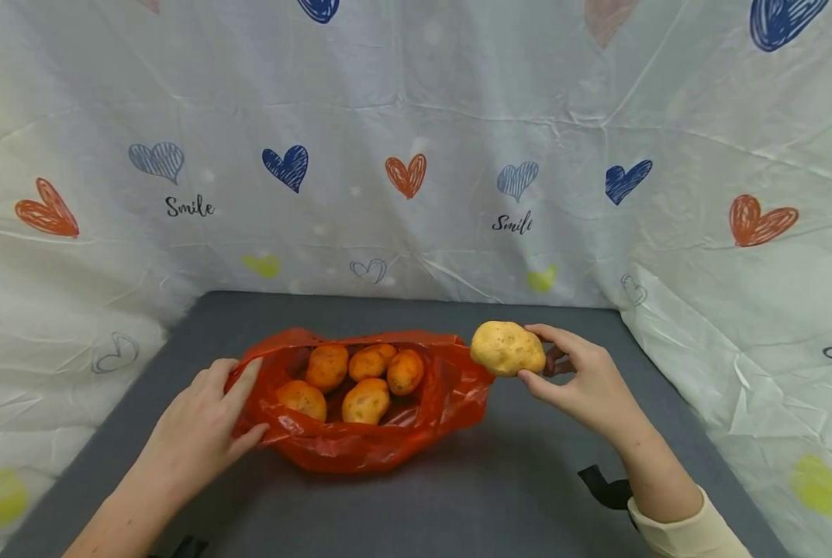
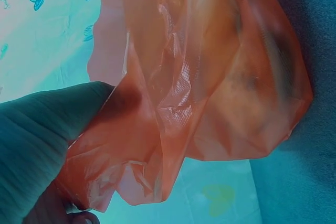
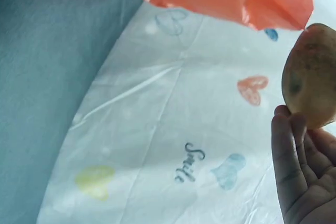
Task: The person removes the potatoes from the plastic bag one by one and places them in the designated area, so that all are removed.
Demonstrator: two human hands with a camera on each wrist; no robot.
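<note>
In the head view, the right hand [image 1: 583,380] pinches a potato [image 1: 508,349] between thumb and fingertips, off the tabletop [image 1: 527,504] and by the right end of a red plastic bag [image 1: 374,453]; whether potato and bag touch, I cannot tell. The potato is a lumpy oval with pale, matte skin; it is likely firm, fairly dense and hard to bruise, so a pinch across one end should serve, though a wider grasp round its middle would be steadier. The left hand [image 1: 206,422] grips the bag's left rim, thumb apart from the fingers. The mouth gapes around several more rounded potatoes [image 1: 365,401].

In the left wrist view, the thumb presses over the film with fingers curled below. The plastic is thin, glossy, translucent and creased, probably slippery and easily torn; gathered folds would hold better than a single layer.

In the right wrist view, fingertips support one end of the potato, whose skin shows a dark spot; the frame edge cuts off the rest. Behind hangs a smooth sheet [image 3: 152,103] printed with hearts.
</note>
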